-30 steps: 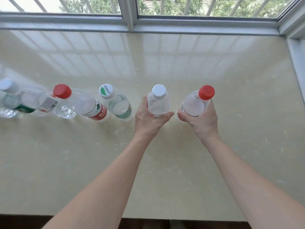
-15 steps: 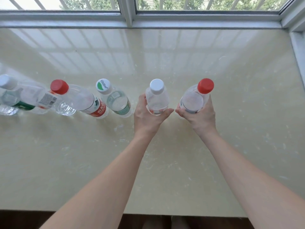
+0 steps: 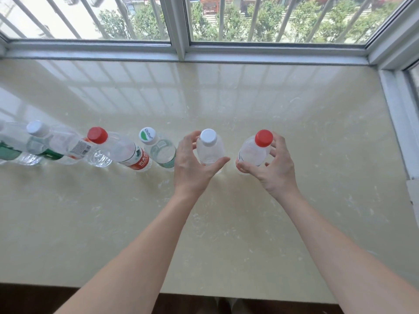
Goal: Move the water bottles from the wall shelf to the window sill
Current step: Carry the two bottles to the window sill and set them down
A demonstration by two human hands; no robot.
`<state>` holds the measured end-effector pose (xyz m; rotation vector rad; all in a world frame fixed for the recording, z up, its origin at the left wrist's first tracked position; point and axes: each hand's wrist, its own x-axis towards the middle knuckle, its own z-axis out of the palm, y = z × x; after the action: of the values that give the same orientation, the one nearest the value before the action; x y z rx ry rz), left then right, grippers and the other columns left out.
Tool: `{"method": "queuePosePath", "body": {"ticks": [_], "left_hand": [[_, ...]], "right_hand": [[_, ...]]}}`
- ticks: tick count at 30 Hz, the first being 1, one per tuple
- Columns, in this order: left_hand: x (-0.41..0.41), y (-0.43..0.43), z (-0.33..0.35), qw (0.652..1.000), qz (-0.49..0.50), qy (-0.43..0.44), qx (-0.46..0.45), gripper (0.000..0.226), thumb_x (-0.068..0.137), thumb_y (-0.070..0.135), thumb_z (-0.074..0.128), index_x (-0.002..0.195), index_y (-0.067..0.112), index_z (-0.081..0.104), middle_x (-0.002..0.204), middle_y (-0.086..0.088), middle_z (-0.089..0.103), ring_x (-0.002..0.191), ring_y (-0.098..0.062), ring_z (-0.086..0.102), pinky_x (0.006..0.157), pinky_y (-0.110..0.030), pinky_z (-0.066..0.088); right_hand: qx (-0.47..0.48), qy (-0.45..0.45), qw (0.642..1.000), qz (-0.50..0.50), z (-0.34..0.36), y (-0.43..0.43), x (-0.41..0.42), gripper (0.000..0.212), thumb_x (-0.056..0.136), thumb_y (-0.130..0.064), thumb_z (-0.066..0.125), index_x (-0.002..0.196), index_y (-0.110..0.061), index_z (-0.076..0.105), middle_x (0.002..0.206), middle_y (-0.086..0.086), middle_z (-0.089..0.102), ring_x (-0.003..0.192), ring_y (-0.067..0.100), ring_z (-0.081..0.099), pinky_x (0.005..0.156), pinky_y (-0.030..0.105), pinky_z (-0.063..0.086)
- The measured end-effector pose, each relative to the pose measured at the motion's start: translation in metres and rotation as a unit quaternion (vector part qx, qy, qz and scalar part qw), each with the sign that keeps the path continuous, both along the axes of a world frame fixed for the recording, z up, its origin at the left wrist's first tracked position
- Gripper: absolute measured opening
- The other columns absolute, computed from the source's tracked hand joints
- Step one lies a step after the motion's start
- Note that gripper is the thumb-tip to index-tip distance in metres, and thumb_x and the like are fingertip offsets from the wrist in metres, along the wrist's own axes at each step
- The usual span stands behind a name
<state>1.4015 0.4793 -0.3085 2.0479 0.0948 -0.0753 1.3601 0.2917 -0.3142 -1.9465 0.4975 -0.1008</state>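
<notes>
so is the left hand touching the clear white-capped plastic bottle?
Cannot tell. Head view: left hand is spread open around the white-capped bottle; fingers curl clear of it, but the thumb overlaps its base.

Home window bay, marble sill (image 3: 226, 223), barred window (image 3: 272, 19), trees outside

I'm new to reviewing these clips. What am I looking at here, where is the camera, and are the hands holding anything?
No machine here: a person's two bare arms, filmed by a wide-angle camera worn on the head, looking forward and down. The pale surface is a window sill below a barred window. Water bottles stand on it in a row. The left hand is opened around a white-capped bottle, and the right hand around a red-capped bottle. Both bottles appear to stand on the sill, fingers spread loosely rather than gripping.
</notes>
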Motion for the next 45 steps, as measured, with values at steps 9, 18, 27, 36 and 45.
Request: {"method": "queuePosePath", "body": {"ticks": [9, 18, 27, 36, 45], "left_hand": [[0.008, 0.009, -0.004, 0.999, -0.043, 0.000, 0.019, 0.073, 0.066, 0.031, 0.089, 0.128, 0.024, 0.052, 0.123, 0.009, 0.054, 0.113, -0.007, 0.053, 0.078, -0.020, 0.054], [0.006, 0.011, -0.007, 0.998, -0.060, 0.004, 0.012, 0.078, 0.064, 0.038, 0.088, 0.131, 0.030, 0.048, 0.122, 0.016, 0.056, 0.115, -0.004, 0.053, 0.093, -0.035, 0.054], [-0.014, 0.026, -0.015, 0.995, -0.062, 0.072, 0.039, 0.110, 0.061, 0.039, 0.091, 0.150, 0.027, 0.027, 0.143, 0.006, 0.044, 0.128, -0.006, 0.046, 0.106, -0.042, 0.044], [-0.074, 0.106, 0.002, 0.983, -0.030, 0.127, 0.129, 0.093, 0.072, 0.039, 0.085, 0.148, 0.020, 0.035, 0.138, 0.005, 0.045, 0.127, -0.011, 0.046, 0.102, -0.023, 0.036], [-0.024, 0.200, 0.009, 0.987, 0.031, 0.094, 0.130, 0.086, 0.078, 0.040, 0.080, 0.147, 0.018, 0.033, 0.144, 0.004, 0.046, 0.131, -0.013, 0.046, 0.100, -0.023, 0.034]], "right_hand": [[-0.032, -0.013, 0.999, 0.001, -0.007, 0.000, 0.004, 0.058, 0.063, -0.029, 0.089, 0.107, -0.037, 0.053, 0.102, -0.011, 0.062, 0.100, 0.016, 0.059, 0.086, 0.049, 0.054], [-0.040, -0.009, 0.999, 0.000, -0.007, 0.002, 0.004, 0.058, 0.065, -0.025, 0.089, 0.106, -0.036, 0.050, 0.098, -0.018, 0.060, 0.094, 0.011, 0.057, 0.087, 0.044, 0.053], [0.003, 0.019, 1.000, -0.016, -0.014, 0.000, -0.011, 0.097, 0.059, -0.036, 0.095, 0.140, -0.036, 0.042, 0.138, -0.013, 0.054, 0.124, 0.007, 0.054, 0.100, 0.045, 0.051], [0.035, 0.135, 0.988, -0.066, -0.006, 0.068, -0.098, 0.090, 0.067, -0.029, 0.091, 0.143, -0.024, 0.043, 0.137, 0.000, 0.055, 0.127, 0.017, 0.054, 0.105, 0.045, 0.046], [0.045, 0.093, 0.994, -0.024, 0.005, 0.196, -0.052, 0.071, 0.071, -0.032, 0.088, 0.133, -0.025, 0.054, 0.128, -0.011, 0.059, 0.123, 0.008, 0.054, 0.105, 0.030, 0.042]]}}
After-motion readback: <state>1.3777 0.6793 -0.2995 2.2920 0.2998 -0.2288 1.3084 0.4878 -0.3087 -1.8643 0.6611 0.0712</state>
